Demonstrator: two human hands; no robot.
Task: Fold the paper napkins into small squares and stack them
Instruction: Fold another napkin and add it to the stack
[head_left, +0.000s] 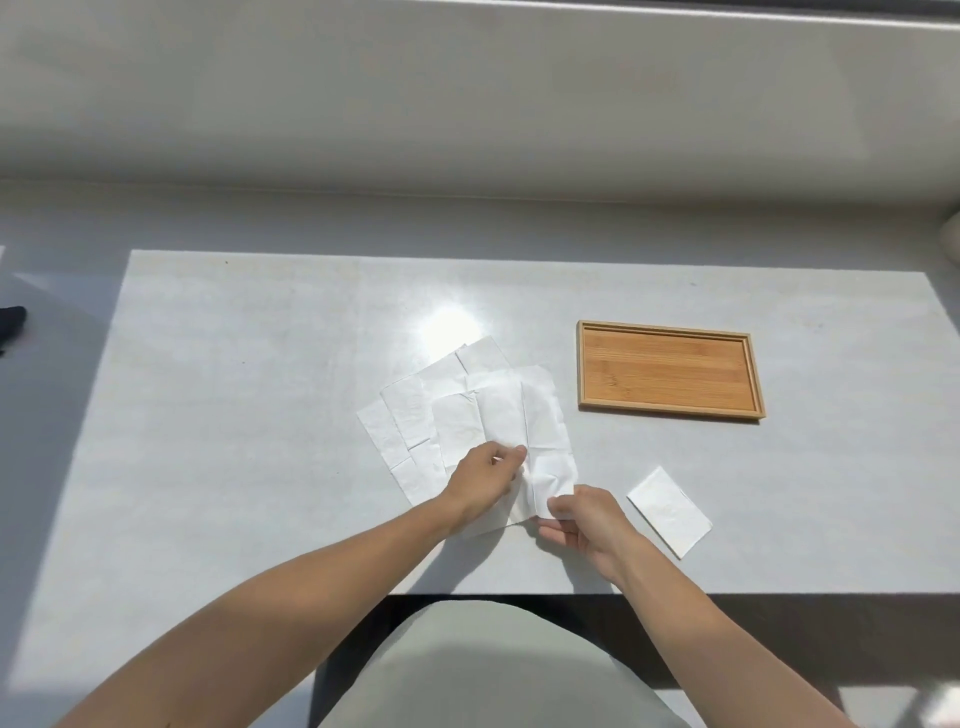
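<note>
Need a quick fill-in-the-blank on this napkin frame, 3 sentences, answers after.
1. The wooden tray holds ____ napkins.
2. The single folded napkin lies on the table to the ____ of the right hand.
3. The left hand and right hand both grip the top napkin of the loose pile, which lies to the ____ of the tray.

Missing words: no; right; left

Open table: we see bare surface from 7 to 11 o'clock.
Blocked: wooden tray at 2 o'clock; folded napkin at 4; spread napkins at centre.
</note>
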